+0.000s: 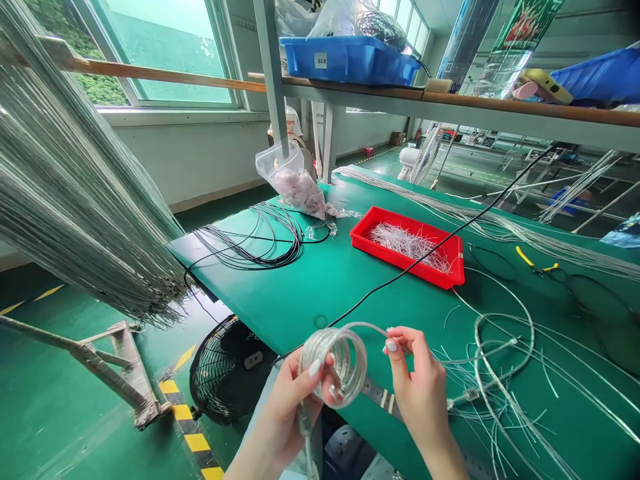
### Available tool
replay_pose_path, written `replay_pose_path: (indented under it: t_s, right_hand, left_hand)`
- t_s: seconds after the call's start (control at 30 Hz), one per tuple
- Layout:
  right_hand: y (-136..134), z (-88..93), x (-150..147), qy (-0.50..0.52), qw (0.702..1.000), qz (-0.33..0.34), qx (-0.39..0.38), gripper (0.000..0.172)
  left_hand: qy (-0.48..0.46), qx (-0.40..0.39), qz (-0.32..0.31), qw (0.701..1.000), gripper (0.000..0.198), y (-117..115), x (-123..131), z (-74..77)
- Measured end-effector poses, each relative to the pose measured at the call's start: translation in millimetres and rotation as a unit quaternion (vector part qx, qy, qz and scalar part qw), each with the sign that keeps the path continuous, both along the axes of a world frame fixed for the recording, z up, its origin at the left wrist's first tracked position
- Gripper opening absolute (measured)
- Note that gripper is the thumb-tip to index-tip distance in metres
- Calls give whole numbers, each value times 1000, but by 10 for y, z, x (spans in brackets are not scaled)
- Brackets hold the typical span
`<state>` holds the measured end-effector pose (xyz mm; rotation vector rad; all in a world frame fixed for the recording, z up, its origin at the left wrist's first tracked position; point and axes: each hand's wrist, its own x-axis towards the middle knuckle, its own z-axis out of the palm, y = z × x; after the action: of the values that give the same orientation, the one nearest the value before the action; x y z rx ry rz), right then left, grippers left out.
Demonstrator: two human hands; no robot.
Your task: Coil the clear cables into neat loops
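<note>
A coil of clear-jacketed cable (356, 367) is wound into a small ring in my left hand (295, 393), whose fingers and thumb close around its near side. From the coil's top a length of the same cable runs right to my right hand (417, 373), which pinches it between thumb and fingertips. Below my left hand hangs a connector end (305, 423) of the cable. To the right of my right hand lie loose pale cable (477, 333) and many thin white ties (500, 427) on the green table (280, 300).
A red tray (407, 273) holds thin white ties. Black cable coils (270, 263) and a bag of pink pieces (300, 190) lie at the far left. Yellow-handled pliers (537, 267) rest at right. A fan (227, 373) stands below; a shelf (450, 100) crosses overhead.
</note>
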<state>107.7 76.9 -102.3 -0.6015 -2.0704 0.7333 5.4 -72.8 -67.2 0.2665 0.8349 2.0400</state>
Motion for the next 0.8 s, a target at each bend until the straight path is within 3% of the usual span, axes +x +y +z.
replay_pose_path:
  t_s: [0.13,0.27,0.4,0.5,0.6,0.73,0.8]
  right_hand:
    - [244,-149,90,-17,991,-39,126,20]
    - [407,-162,214,6,982,-13,190,15]
    - [305,97,319,-14,929,-14,368,12]
    - [120,358,335,-40,905,6,424,17]
    - [-16,537,282,-55,898,65,432,24]
    - [-70,636,193,-74,896,125,420,32]
    - [-77,660,180,-69,895,144,416,30]
  left_hand:
    - [-14,4,67,998,22,-98,-192,-3]
    - [7,-21,129,991,28,-141,-330,7]
    - [148,-146,175,962,30,-117,-294,71]
    - [246,-217,197,924,26,-75,-162,124]
    - [317,-246,164,901,24,-37,-36,150]
    - [400,-244,31,883,19,-20,35,148]
    - [431,-251,-1,867,16,-28,45,137]
